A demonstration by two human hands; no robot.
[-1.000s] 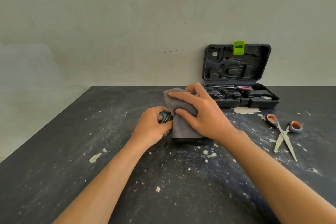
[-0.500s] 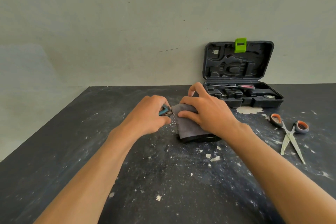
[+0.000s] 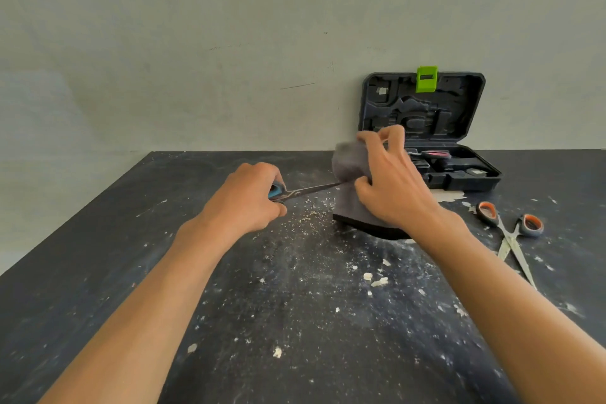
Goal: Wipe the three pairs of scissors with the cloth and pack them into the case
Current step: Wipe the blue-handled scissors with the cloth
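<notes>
The left hand [image 3: 244, 203] is closed round the blue handle of the scissors [image 3: 303, 192], holding them just above the table [image 3: 98, 272], blades pointing right. The right hand [image 3: 390, 184] pinches the grey cloth [image 3: 349, 180] over the blade tips; the cloth's lower end drapes onto the table. A second pair, orange-handled [image 3: 508, 233], lies open at the right. The case [image 3: 426, 128] stands open at the far right, with something red inside, perhaps the third pair. The scissors look light, stiff and sharp, best held by the handle; the cloth is soft and limp, and folds round the steel.
</notes>
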